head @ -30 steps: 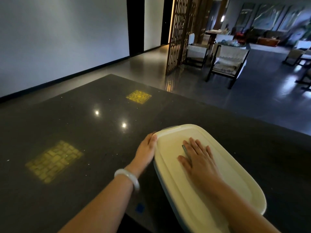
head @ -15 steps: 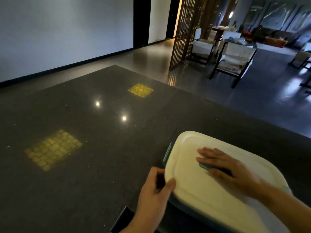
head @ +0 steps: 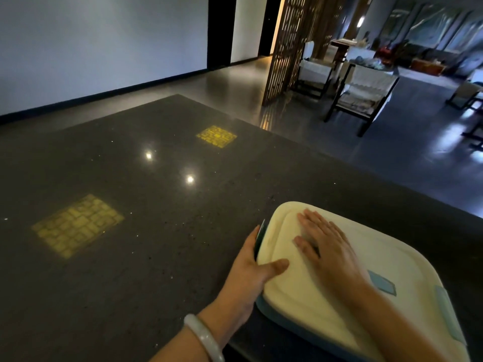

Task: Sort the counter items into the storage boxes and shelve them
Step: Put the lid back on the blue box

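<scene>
On the dark counter (head: 130, 257) sits the storage box (head: 287, 313). The right hand (head: 329, 246) lies flat, fingers straight, on its cream lid (head: 407, 262); the left hand (head: 248, 273) apparently grips the lid's edge, thumb on top.

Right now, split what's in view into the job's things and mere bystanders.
Job:
- storage box
- its cream lid
- left hand, gripping the lid's edge
- right hand, flat on the lid
- counter

Bystanders:
- chairs
- lattice screen
- bracelet
</scene>
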Motion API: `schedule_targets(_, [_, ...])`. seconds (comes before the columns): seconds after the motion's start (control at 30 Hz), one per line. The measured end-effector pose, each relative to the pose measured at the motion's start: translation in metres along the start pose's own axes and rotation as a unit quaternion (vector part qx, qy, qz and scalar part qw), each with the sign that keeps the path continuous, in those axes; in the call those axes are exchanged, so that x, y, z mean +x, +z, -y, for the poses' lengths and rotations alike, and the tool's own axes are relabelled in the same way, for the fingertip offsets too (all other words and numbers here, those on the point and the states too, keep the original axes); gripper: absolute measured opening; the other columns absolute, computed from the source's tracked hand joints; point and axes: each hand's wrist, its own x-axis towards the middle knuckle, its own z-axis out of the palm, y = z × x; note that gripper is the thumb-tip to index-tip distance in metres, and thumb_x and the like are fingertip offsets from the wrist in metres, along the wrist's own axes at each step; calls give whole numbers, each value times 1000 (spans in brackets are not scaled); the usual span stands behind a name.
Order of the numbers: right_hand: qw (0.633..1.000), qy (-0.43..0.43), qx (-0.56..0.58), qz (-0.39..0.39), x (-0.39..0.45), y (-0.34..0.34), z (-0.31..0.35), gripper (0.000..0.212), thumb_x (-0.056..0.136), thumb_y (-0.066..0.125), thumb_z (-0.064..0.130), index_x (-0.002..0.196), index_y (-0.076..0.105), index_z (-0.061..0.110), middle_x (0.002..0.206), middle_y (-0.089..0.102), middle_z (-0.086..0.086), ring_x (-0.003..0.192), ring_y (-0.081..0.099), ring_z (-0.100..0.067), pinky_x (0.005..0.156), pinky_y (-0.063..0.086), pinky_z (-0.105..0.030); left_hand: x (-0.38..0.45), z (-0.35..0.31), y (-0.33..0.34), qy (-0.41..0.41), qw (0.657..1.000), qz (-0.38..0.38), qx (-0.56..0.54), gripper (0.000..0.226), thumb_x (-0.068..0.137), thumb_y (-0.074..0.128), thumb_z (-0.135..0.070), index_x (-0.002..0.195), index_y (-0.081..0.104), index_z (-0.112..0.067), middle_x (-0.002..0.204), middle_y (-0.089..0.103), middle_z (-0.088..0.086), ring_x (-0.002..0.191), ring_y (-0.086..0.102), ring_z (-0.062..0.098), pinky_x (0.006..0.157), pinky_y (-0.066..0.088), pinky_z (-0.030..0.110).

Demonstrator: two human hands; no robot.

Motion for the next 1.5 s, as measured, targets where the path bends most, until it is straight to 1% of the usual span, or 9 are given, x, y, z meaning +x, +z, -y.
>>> schedule_targets(0.17, [1000, 1, -6, -4, 1, 3, -2, 62, 94, 27, 57, 150, 13, 36, 158, 9, 17, 144, 5, 1, 118, 1, -27, 0, 6, 0, 43, 999, 1, -23, 82, 73, 80, -6, 138, 46, -41, 133, 57, -7, 110, 65, 15, 88, 55, 38])
schedule_targets(0.4, [1000, 0, -9, -12, 0, 4, -1, 61, 93, 27, 57, 149, 13, 36, 158, 9, 17, 143, 4, 2, 118, 1, -26, -3, 3, 1, 63, 998, -6, 6, 78, 78, 76, -7, 139, 44, -43, 135, 54, -11, 113, 62, 13, 94, 53, 41])
schedule_targets(0.63, [1000, 1, -26, -16, 1, 6, -1, 61, 95, 28, 55, 150, 11, 35, 158, 8, 16, 137, -2, 7, 116, -3, -24, -2, -1, 1, 101, 978, -25, 182, 75, 86, 70, -22, 145, 30, -47, 150, 30, -26, 138, 30, 1, 117, 27, 39])
schedule_targets(0.8, [999, 4, -29, -19, -1, 4, 3, 61, 95, 28, 55, 150, 11, 35, 158, 8, 16, 135, -4, 8, 116, -3, -24, -2, -4, -2, 147, 944, -3, 296, 72, 90, 65, -25, 146, 25, -44, 152, 20, -32, 140, 16, -11, 121, 14, 28])
schedule_targets(0.93, [999, 4, -27, -21, 1, 4, 2, 61, 95, 30, 55, 150, 12, 35, 158, 9, 15, 135, -3, 9, 115, -3, -23, -2, -6, -5, 149, 936, 11, 319, 72, 91, 64, -28, 147, 23, -44, 152, 18, -34, 139, 14, -15, 119, 14, 22])
schedule_targets(1.07, [1000, 2, -19, -24, -1, 2, 3, 60, 96, 31, 54, 150, 14, 35, 158, 11, 15, 143, 4, 2, 116, -2, -23, -3, -6, -5, 153, 930, 9, 334, 71, 92, 63, -29, 147, 22, -44, 152, 17, -34, 139, 13, -14, 119, 13, 21])
schedule_targets(1.3, [1000, -6, 1, -26, -3, -1, 2, 58, 96, 35, 52, 149, 20, 34, 157, 16, 15, 144, 9, 0, 117, 2, -24, -5, -8, -3, 165, 918, 6, 362, 70, 91, 63, -30, 147, 23, -43, 153, 18, -31, 140, 15, -11, 118, 15, 20])
schedule_targets(1.43, [990, 24, 130, -53, -8, -5, -2, 43, 96, 48, 38, 138, 43, 31, 147, 40, 12, 137, 35, -8, 114, 25, -29, -6, -13, -4, 171, 901, -3, 398, 71, 89, 65, -35, 148, 26, -37, 153, 21, -25, 141, 20, -4, 118, 18, 22])
schedule_targets(1.5, [977, 69, 184, -88, -18, -12, -6, 36, 96, 50, 29, 132, 49, 29, 141, 46, 9, 132, 41, -12, 111, 30, -33, -6, -18, -4, 170, 888, -6, 427, 73, 87, 66, -39, 148, 26, -35, 152, 26, -21, 138, 27, -1, 115, 23, 23])
